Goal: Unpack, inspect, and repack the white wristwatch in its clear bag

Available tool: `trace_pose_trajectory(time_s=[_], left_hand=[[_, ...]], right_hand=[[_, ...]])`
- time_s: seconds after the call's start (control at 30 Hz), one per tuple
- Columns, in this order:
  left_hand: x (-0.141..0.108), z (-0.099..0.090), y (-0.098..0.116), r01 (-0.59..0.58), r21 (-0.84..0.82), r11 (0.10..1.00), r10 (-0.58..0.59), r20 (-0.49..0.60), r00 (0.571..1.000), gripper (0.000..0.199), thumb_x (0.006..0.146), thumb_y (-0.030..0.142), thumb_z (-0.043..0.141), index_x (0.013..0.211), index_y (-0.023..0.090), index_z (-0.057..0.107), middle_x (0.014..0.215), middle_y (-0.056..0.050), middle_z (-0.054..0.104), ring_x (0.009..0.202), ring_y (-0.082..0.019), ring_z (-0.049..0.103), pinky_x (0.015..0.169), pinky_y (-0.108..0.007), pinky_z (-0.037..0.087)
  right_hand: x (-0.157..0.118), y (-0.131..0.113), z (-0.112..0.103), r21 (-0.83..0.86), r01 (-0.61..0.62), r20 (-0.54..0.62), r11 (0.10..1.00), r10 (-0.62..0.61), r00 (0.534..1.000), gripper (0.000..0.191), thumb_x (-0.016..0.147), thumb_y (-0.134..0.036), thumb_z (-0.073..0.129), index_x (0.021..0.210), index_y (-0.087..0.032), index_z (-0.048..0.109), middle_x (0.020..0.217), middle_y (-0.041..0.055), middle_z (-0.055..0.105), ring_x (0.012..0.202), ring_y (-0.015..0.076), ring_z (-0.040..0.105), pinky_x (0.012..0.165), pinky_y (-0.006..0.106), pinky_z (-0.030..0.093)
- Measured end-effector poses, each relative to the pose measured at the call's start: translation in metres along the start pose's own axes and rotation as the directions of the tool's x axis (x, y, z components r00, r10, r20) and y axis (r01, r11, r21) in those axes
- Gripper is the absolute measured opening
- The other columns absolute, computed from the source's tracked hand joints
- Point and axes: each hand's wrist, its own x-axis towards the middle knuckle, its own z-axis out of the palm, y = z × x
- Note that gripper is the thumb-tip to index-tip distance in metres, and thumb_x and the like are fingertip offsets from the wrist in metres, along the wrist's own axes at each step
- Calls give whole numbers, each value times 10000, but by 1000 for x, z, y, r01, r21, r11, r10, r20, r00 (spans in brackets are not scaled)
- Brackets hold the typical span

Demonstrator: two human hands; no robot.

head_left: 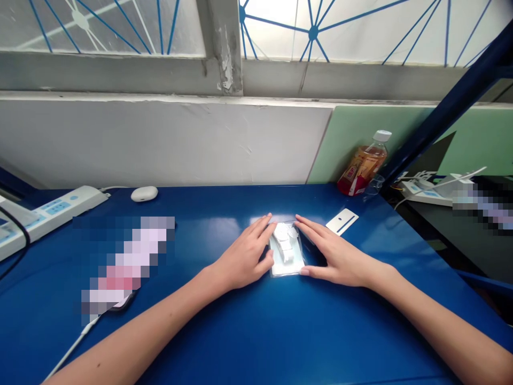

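Note:
A clear plastic packet (296,266) lies flat on the blue desk (256,331), with a white strap-like item (285,243) inside or on it; its exact kind I cannot make out. My left hand (250,252) rests at the packet's left edge, fingers stretched forward and thumb apart. Along the right edge is my right hand (336,254), its fingers extended and the thumb near the packet's lower right corner. Both hands are open and frame the packet from either side. Beyond my right hand lies a white card (342,222) with a dark stripe.
At left, a phone (124,267), blurred out, has a white cable (72,345) plugged in. Behind it are a white earphone case (144,193) and a power strip (56,211). A bottle of red drink (363,166) stands at the back right by a blue post (444,107).

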Motion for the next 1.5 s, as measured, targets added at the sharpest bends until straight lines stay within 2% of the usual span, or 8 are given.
trace_pose_trajectory(time_s=[0.17, 0.33, 0.57, 0.63, 1.07, 1.23, 1.37, 1.5], left_hand=[[1, -1, -1, 1, -24, 1000, -1, -24, 1000, 536, 987, 247, 405, 1508, 145, 330, 1578, -155, 331, 1472, -269, 290, 1179, -473, 327], [0, -3, 0, -34, -26, 999, 34, -19, 999, 566, 981, 261, 407, 1525, 148, 305, 1579, -165, 322, 1464, -292, 303, 1161, -490, 342], [1, -6, 0, -71, -17, 997, 72, 69, 995, 961, 837, 612, 626, 1558, 132, 210, 1604, -183, 254, 1475, -362, 240, 1168, -522, 281], [1, -5, 0, -65, -27, 998, 67, 68, 995, 989, 817, 653, 638, 1556, 146, 220, 1592, -178, 287, 1467, -365, 258, 1162, -519, 285], [5, -3, 4, -69, -65, 996, 68, -8, 998, 963, 748, 663, 700, 1474, 130, 360, 1496, -184, 435, 1407, -358, 362, 1149, -489, 309], [3, -2, 6, -50, -8, 999, 50, 23, 998, 966, 771, 638, 677, 1486, 87, 331, 1533, -207, 379, 1430, -355, 330, 1169, -487, 295], [1, 1, 7, -19, 28, 999, 17, 42, 999, 1003, 800, 647, 628, 1527, 78, 235, 1581, -225, 282, 1462, -369, 269, 1176, -516, 281], [1, 3, 7, 8, 33, 999, -9, 46, 999, 1006, 784, 653, 635, 1510, 63, 262, 1564, -242, 306, 1456, -385, 277, 1163, -535, 307]], right_hand=[[-1, 1, 1, 14, 6, 6, 1000, -6, 1000, 952, 875, -616, 572, 1585, -166, 125, 1626, 189, 222, 1471, 350, 287, 1147, 527, 363], [-2, 1, 1, 21, -18, 13, 1000, 18, 1000, 964, 864, -636, 573, 1579, -149, 146, 1612, 200, 258, 1464, 346, 305, 1147, 517, 368], [-3, 3, 2, 59, -46, -7, 997, 47, 999, 1000, 808, -668, 623, 1561, -156, 209, 1569, 215, 332, 1429, 369, 362, 1126, 532, 394], [-3, 3, 2, 70, -56, -14, 996, 57, 998, 1004, 793, -674, 636, 1556, -165, 228, 1561, 209, 343, 1421, 371, 372, 1124, 525, 400], [-5, 4, -2, 115, -80, -6, 990, 82, 997, 1036, 716, -694, 699, 1506, -137, 327, 1520, 214, 396, 1391, 357, 412, 1125, 507, 405], [-4, 4, -3, 93, -47, 12, 995, 46, 999, 1055, 731, -700, 681, 1516, -98, 315, 1573, 228, 327, 1448, 367, 321, 1150, 531, 361], [-3, 3, -4, 104, -25, 13, 994, 24, 1000, 1033, 750, -674, 685, 1527, -104, 312, 1539, 225, 396, 1440, 370, 342, 1144, 551, 360], [-3, 4, -4, 123, -5, -18, 992, 7, 1000, 1032, 750, -651, 701, 1548, -142, 289, 1541, 210, 400, 1434, 383, 347, 1127, 567, 373]])
